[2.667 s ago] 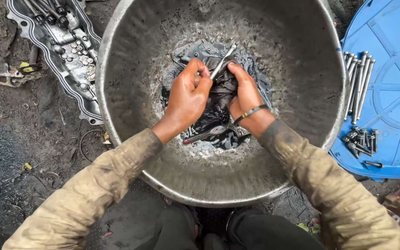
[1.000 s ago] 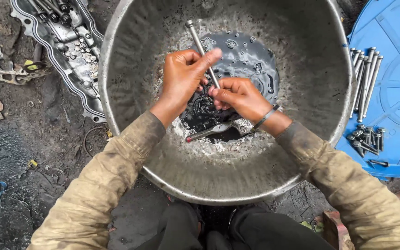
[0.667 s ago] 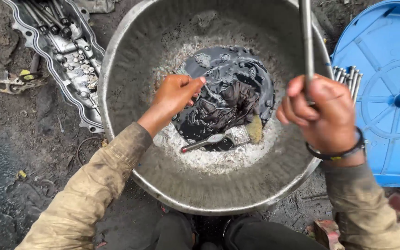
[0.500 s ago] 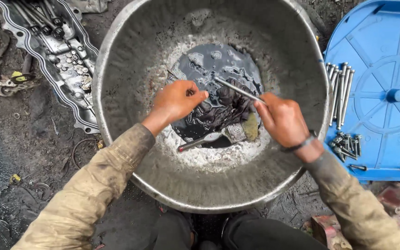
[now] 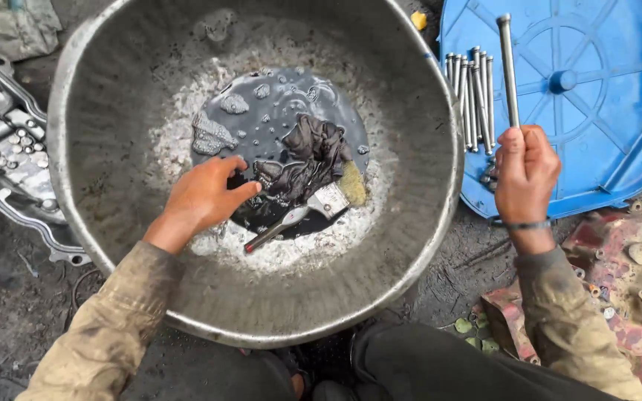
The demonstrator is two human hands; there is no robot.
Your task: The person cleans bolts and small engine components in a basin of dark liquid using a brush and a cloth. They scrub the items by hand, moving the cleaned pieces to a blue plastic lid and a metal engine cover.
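A: Steel bolt (image 5: pixel 507 67), long and grey, sticking upright out of the right hand (image 5: pixel 525 174), well clear of the basin and over the blue plastic cover (image 5: pixel 596 111). Right fingers (image 5: pixel 536 148) clenched tight round the lower end of the shank. Any tips for setting it down?

B: Lay it flat beside the other long bolts (image 5: pixel 473 96) lined up just past those knuckles, same way round, to stop any rolling toward the red casting (image 5: pixel 618 260) below the wrist. Best lowered gently, not dropped.

A: And the left hand (image 5: pixel 206 197)?

B: Half open, fingers (image 5: pixel 228 167) loosely curled, tips at the dark oily puddle in the bottom of the metal basin (image 5: pixel 440 245), gripping nothing visible. Black rag (image 5: pixel 310 152) and small brush (image 5: pixel 299 217) just beside those fingertips. Greasy engine cover (image 5: pixel 1 156) well off behind the wrist, outside the basin.
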